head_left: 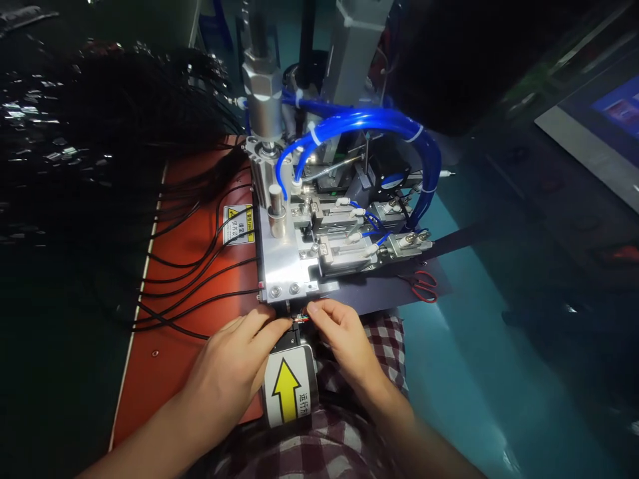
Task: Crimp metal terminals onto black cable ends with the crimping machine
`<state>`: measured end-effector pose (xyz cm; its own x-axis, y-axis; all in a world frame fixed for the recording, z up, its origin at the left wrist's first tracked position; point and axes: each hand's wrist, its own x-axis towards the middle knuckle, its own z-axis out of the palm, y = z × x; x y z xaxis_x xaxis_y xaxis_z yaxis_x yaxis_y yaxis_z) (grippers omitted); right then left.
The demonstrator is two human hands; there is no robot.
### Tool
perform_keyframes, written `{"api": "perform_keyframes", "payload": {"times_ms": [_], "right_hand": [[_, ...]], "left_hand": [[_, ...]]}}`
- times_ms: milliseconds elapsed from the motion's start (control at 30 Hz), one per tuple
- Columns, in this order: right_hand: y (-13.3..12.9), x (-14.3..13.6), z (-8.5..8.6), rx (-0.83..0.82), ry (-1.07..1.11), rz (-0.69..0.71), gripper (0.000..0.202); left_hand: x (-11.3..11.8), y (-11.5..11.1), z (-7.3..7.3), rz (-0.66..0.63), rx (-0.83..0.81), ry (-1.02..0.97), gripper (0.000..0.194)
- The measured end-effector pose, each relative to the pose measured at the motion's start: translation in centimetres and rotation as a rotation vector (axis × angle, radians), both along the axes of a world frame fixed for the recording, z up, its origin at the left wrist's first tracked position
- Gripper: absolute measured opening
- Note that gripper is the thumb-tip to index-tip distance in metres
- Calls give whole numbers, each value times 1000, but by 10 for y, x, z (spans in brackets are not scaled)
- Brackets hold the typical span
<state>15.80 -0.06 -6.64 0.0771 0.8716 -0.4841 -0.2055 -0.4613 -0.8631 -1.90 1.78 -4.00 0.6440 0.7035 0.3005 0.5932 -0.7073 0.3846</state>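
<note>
Head view: left hand pinching coloured wires; right hand beside them, its grip unclear.

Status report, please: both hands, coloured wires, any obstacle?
Left hand at coloured wires, grip partly hidden. Right hand close beside them, contact unclear. Red-handled scissors aside, not between hands.

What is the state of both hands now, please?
Left hand: closed, holding coloured wires.
Right hand: beside them; whether it holds any cannot be told.

Factory workshop — metal machine with blue air hoses, warning label, black cables across red bench.
</note>
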Motion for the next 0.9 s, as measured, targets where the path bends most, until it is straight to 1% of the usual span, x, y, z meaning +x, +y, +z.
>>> {"api": "perform_keyframes", "payload": {"times_ms": [133, 200, 367, 467, 533, 600, 667, 733, 767, 833, 900], "right_hand": [[0, -9, 5, 29, -22, -93, 23], [0, -12, 5, 32, -27, -117, 22], [2, -12, 3, 31, 21, -120, 23], [2, -11, 4, 24, 56, -88, 25], [1, -12, 4, 32, 41, -71, 25], [-1, -13, 4, 87, -28, -79, 22], [-4, -14, 2, 193, -153, -78, 18], [-8, -13, 0, 280, -286, -55, 15], [-9, -13, -1, 294, -324, -41, 15], [-11, -11, -2, 254, -314, -23, 16], [-10, -10, -2, 172, -226, -25, 20]], "left_hand": [[-1, -1, 1, 5, -9, -3, 26], [-1, -2, 1, 11, -22, 2, 27], [-1, -2, 0, 17, -23, -2, 26], [0, -2, 0, 13, -22, -3, 27], [1, -1, 1, 15, -25, 0, 28], [1, -1, 1, 20, -28, 4, 28], [1, -1, 2, 17, -24, 2, 27], [1, -1, 2, 11, -17, 1, 27], [1, -1, 3, 10, -16, 2, 27], [1, -1, 4, 8, -12, 10, 27], [2, -1, 4, 8, 1, 23, 27]]}}
